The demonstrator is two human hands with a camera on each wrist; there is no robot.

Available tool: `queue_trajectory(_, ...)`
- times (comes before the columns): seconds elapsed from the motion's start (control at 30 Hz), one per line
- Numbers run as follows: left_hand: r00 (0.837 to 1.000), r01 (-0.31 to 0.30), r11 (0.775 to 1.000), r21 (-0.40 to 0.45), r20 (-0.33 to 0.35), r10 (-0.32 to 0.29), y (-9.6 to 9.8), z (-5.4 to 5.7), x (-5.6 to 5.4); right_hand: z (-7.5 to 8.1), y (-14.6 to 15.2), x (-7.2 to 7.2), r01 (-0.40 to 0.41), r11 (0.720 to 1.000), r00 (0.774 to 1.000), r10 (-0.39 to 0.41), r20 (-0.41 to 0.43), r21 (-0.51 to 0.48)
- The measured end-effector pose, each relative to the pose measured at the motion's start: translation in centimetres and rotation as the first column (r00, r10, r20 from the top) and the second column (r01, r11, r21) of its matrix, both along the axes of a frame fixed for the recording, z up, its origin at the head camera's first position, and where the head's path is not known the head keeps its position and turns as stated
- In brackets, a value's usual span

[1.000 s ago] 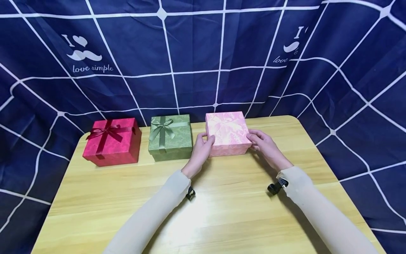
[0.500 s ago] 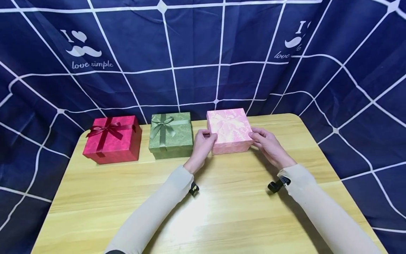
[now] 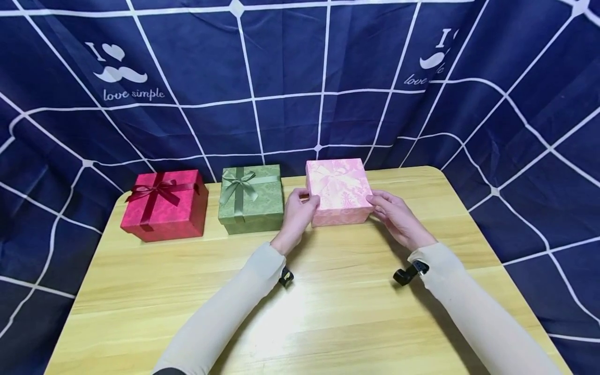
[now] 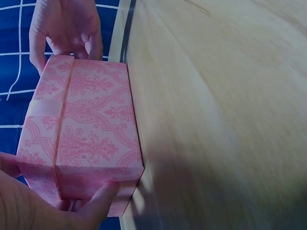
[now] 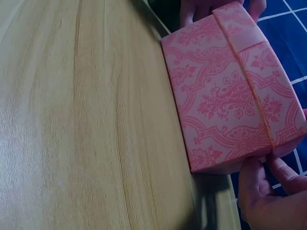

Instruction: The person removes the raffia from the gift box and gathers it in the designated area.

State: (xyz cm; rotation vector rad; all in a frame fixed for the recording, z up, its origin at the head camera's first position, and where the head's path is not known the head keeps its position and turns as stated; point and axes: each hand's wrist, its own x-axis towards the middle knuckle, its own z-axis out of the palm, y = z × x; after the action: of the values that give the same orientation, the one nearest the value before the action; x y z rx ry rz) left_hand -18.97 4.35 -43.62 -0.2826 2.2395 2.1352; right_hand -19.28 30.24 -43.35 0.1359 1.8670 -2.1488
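A pink patterned gift box (image 3: 340, 187) with a lid and bow stands on the wooden table, the rightmost of three boxes. My left hand (image 3: 299, 216) holds its left side; in the left wrist view, the thumb (image 4: 103, 199) presses the side below the lid's rim. My right hand (image 3: 397, 219) holds the right side, and in the right wrist view its fingertips (image 5: 283, 170) touch the lid's lower edge. A pale ribbon band (image 5: 248, 39) crosses the lid's front. The fingers' far ends are partly hidden behind the box.
A green gift box (image 3: 255, 205) with a green bow stands just left of my left hand. Farther left is a red gift box (image 3: 164, 208) with a dark red bow. Behind the table (image 3: 328, 302) hangs a dark blue checked cloth (image 3: 286, 62), also covering both sides.
The pink gift box has shifted slightly to the right, away from the green one, with both hands on it. The head view has tilted a little. The red and green boxes stay put.
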Motion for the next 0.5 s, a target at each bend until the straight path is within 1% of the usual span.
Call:
queue_trajectory(0.23, 1.000, -0.027, 0.999, -0.029, -0.006, 0.027, -0.2, 0.1, 0.1, 0.0, -0.5, 0.1, 0.042, 0.999, 0.999, -0.041, 0.023, -0.030)
queue_trajectory(0.4, 0.999, -0.043, 0.998, -0.039, -0.012, 0.042, -0.1, 0.1, 0.2, 0.2, -1.0, 0.6, 0.061, 0.998, 0.998, -0.061, 0.012, -0.002)
queue_trajectory(0.5, 0.999, -0.043, 0.999, -0.021, 0.001, 0.043, 0.0, 0.2, 0.2, 0.4, -1.1, 0.8, 0.064, 0.998, 0.998, -0.064, 0.004, 0.010)
